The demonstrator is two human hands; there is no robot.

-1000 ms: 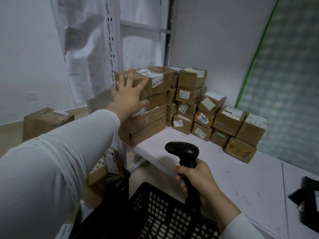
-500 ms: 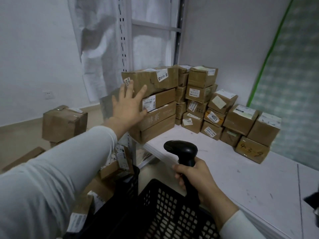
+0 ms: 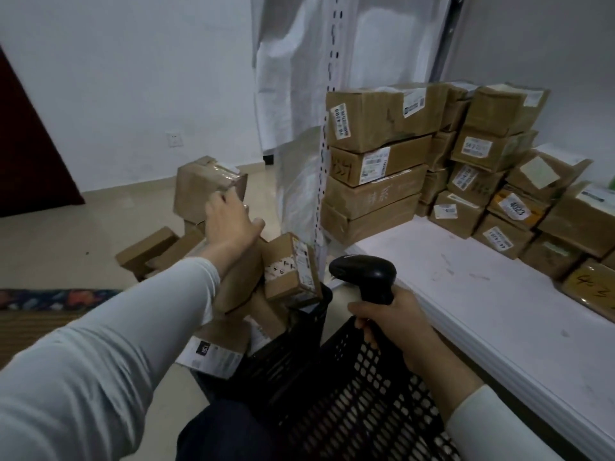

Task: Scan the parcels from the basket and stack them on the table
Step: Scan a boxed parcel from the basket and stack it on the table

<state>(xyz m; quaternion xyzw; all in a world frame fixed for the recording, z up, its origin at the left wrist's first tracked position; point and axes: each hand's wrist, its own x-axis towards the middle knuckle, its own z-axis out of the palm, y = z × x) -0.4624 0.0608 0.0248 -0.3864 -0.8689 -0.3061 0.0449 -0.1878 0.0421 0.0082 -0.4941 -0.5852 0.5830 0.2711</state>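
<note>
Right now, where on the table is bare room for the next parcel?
Bare: the front of the table, from the tall stack to the near edge by the scanner. Crowded: the back and right, packed with boxes.

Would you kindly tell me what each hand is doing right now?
Left hand: open, fingers touching the taped brown cardboard parcel.
Right hand: closed around the black handheld barcode scanner.

My left hand lies against a taped parcel at far left; my right hand grips the scanner above the near basket.
</note>
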